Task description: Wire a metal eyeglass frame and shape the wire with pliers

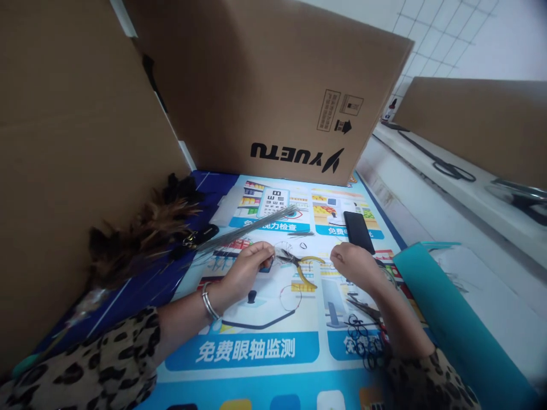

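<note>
My left hand (248,267) is closed in a pinch on a small dark tuft of fine fibres (285,250) just off its fingertips. My right hand (354,265) is closed in a fist a short way to the right; what it grips is too small to name. Between the two hands lie yellow-handled pliers (306,266) on the printed poster (265,347) that covers the table. A bundle of thin metal wires (252,228) lies slanted behind my left hand. A thin red loop of wire (290,296) lies below the pliers.
A pile of brown and black feathers (145,228) lies at the left. A black phone (359,230) lies behind my right hand. Small black rings (363,336) lie by my right forearm. A teal roll (453,324) slants at the right. Cardboard boxes (273,85) wall in the back and left.
</note>
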Available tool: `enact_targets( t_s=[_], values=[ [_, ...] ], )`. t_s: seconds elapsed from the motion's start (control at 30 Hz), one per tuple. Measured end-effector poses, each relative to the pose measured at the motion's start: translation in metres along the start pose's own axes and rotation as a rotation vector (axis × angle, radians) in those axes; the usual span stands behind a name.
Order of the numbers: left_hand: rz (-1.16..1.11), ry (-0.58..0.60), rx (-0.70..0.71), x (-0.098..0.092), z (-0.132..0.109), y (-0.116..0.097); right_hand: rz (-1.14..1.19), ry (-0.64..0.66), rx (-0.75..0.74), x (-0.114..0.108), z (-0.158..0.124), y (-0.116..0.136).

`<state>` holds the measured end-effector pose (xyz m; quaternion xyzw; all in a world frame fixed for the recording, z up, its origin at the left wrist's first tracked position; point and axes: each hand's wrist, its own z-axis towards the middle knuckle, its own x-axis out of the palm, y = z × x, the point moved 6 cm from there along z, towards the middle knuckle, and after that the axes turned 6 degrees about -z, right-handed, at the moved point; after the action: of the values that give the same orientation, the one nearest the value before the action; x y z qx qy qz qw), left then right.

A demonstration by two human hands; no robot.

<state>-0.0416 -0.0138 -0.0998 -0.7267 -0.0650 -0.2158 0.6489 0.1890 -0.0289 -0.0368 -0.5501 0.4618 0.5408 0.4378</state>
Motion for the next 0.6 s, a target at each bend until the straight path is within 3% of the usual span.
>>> enact_targets(
  t_s=[0.27, 0.43, 0.6],
  values=[
    [-0.009, 0.027, -0.006, 0.0, 0.0, 0.001, -0.098, 0.094, -0.079, 0.021, 0.0, 0.029],
    [-0.041, 0.04, -0.004, 0.001, 0.0, 0.001, -0.154, 0.126, -0.063, 0.035, 0.003, 0.031],
    [-0.046, 0.046, -0.004, 0.0, 0.001, 0.002, -0.147, 0.151, -0.068, 0.032, 0.002, 0.027]
  ],
)
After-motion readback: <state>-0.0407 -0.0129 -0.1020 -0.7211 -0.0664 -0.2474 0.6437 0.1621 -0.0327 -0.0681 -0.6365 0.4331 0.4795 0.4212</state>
